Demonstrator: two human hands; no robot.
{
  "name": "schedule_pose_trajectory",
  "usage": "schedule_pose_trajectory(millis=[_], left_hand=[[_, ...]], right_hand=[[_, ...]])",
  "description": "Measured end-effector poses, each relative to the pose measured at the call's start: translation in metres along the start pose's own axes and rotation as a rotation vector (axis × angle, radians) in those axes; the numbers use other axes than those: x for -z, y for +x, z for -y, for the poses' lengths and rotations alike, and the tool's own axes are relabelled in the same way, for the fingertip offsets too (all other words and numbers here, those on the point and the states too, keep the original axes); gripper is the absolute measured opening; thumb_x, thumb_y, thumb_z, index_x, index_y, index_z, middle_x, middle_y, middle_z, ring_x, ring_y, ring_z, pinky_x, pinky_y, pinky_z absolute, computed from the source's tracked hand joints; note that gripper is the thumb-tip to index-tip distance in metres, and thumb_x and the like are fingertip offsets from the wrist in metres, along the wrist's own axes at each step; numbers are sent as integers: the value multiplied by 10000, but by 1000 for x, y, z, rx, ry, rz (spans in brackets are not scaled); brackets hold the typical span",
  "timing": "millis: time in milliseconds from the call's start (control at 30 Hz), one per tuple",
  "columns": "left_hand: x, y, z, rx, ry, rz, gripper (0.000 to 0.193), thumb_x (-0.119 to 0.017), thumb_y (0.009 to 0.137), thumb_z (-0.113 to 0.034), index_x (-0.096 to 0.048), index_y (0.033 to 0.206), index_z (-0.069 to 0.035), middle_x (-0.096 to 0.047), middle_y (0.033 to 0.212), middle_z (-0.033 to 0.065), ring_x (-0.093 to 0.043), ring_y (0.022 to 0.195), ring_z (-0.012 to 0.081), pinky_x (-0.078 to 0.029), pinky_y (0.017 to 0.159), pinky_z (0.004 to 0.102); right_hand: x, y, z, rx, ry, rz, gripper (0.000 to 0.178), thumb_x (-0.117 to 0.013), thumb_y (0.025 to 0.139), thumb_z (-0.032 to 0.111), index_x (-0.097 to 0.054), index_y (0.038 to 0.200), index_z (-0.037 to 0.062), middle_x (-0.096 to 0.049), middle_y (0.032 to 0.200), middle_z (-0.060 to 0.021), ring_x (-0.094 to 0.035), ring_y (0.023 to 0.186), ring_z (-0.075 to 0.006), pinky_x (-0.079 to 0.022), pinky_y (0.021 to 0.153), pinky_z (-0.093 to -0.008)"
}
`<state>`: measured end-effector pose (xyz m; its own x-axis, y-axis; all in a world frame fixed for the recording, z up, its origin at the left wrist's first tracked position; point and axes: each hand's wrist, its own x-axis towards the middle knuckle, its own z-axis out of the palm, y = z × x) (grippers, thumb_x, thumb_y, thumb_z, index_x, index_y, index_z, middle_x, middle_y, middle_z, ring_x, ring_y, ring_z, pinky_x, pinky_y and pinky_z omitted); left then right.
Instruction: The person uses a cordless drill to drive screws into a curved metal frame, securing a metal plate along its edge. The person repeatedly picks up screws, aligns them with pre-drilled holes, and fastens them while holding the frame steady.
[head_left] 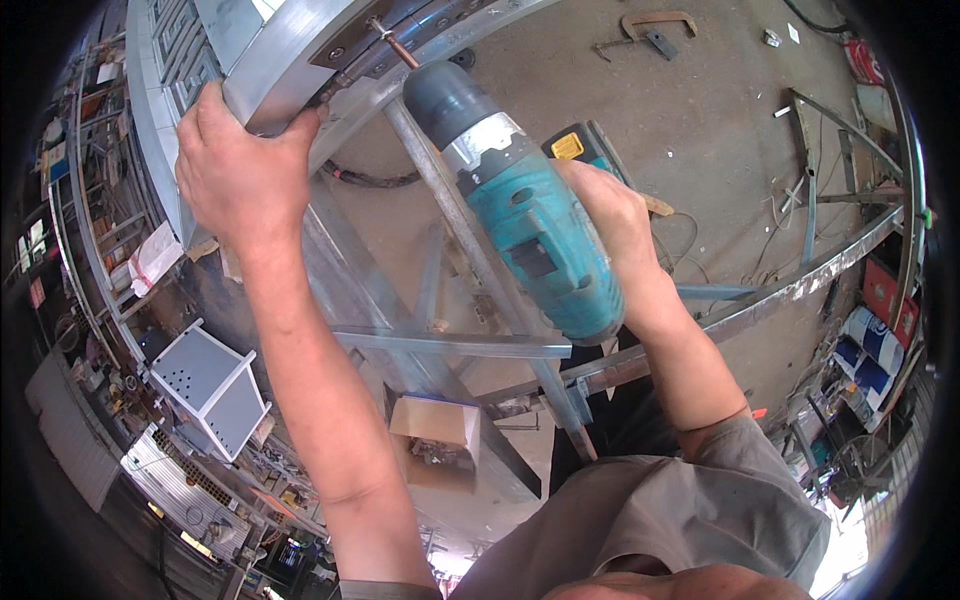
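My right hand is closed round the grip of a teal and black cordless drill, which points up and to the left. Its bit reaches a screw standing out from a dark hinge strip along a metal frame. The exact contact at the screw head is too small to make out. With fingers over the edge and thumb on the near face, my left hand grips a silver metal door panel beside the hinge. The drill's battery shows behind my right hand.
Steel tubes cross below the drill. Beneath them stands an open cardboard box with small metal pieces. A rusty C-clamp lies on the floor at the far side. A curved steel bar passes at right; a grey perforated box stands left.
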<state>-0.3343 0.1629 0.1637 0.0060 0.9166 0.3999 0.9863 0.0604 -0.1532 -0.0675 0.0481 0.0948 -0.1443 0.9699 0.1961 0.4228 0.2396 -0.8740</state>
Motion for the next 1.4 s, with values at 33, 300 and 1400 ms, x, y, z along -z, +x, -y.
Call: schedule_pose_trajectory(millis=[33, 300, 1400], left_hand=[[0, 0, 0, -13, 2, -11, 895, -961, 602, -415, -598, 1323, -29, -649, 1252, 185, -626, 1159, 396, -477, 1012, 504], [0, 0, -1, -6, 9, -5, 900, -962, 602, -418, -596, 1327, -28, -646, 1270, 184, -625, 1172, 388, -476, 1019, 501], [-2, 1, -1, 14, 0, -26, 885, -963, 584, -411, -613, 1317, -57, -653, 1265, 166, -630, 1154, 390, -486, 1000, 497]], right_hand=[[-1, 0, -1, 16, -12, -4, 395, -759, 766, 142, -656, 1132, 34, -722, 954, -159, -701, 912, -372, -548, 791, -439], [-4, -2, -4, -9, -19, -9, 339, -745, 768, 134, -656, 1081, 40, -708, 900, -146, -691, 874, -361, -533, 770, -449], [-2, 10, -7, 8, -53, 20, 328, -734, 763, 126, -664, 1074, 49, -694, 897, -140, -672, 857, -360, -524, 754, -443]])
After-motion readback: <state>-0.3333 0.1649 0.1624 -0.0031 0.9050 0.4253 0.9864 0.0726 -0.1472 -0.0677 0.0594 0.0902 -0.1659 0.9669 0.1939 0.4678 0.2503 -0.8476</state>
